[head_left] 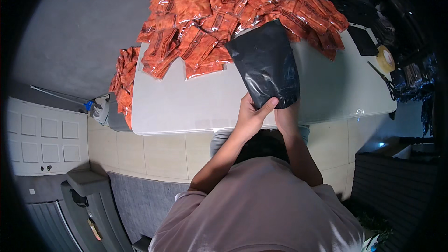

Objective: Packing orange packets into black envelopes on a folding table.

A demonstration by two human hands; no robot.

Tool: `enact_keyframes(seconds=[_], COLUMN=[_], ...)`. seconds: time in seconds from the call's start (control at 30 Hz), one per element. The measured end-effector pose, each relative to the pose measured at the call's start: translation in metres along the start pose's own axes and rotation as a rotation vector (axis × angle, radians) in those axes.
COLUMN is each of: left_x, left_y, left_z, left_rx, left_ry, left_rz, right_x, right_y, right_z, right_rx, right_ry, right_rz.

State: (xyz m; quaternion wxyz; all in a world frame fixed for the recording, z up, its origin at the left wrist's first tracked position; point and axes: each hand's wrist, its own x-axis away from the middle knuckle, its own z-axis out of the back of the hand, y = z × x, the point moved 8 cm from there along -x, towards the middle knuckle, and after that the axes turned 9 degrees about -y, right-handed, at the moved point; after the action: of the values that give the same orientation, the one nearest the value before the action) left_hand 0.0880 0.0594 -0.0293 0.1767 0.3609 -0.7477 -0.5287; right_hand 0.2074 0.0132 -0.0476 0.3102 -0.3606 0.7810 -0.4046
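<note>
Clearly, your work centres on the black pouch [265, 65], which you hold out in front of you over the white counter [186, 107]. Its far end overlaps the heap of orange packets [196, 42] in this view; whether they touch, you cannot tell. Your left hand [251, 116] pinches the near edge, thumb flat on the upper face and fingers curled out of sight beneath. Your right hand [286, 117] sits behind the near right corner; the pouch hides its fingers, so you cannot tell whether they grip or only prop.

To handle it well, press the left thumb just firmly enough to stop the slick-looking film from sliding; a harder squeeze would likely crease it. Share the weight between your 2 hands, so the pouch doesn't sag or twist at 1 corner. Hold the far end up from the packets, as loose plastic could drag there. If you turn it, do so above the near part of the counter, well apart from the scissors [390, 86] and tape roll [383, 61] at the right end.
</note>
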Motion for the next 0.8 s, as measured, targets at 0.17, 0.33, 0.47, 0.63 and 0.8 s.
enact_keyframes(seconds=[0.17, 0.33, 0.47, 0.63, 0.8], left_x=[-0.008, -0.012, -0.004, 0.002, -0.008], left_y=[0.010, 0.004, -0.008, -0.014, -0.004], left_z=[0.012, 0.015, -0.006, -0.004, 0.016], left_rx=[0.379, 0.308, 0.162, 0.217, 0.528], left_ry=[-0.018, 0.034, 0.022, 0.006, 0.069], left_rz=[-0.040, -0.021, -0.052, -0.100, -0.022], right_x=[0.000, 0.003, 0.002, 0.002, 0.006], right_y=[-0.023, -0.016, -0.011, -0.024, 0.015], right_z=[-0.006, -0.009, 0.004, 0.002, 0.043], right_rx=[0.443, 0.390, 0.323, 0.441, 0.647], right_ry=[-0.043, -0.095, -0.038, -0.101, -0.161], right_rz=[0.065, 0.013, 0.076, 0.115, 0.106])
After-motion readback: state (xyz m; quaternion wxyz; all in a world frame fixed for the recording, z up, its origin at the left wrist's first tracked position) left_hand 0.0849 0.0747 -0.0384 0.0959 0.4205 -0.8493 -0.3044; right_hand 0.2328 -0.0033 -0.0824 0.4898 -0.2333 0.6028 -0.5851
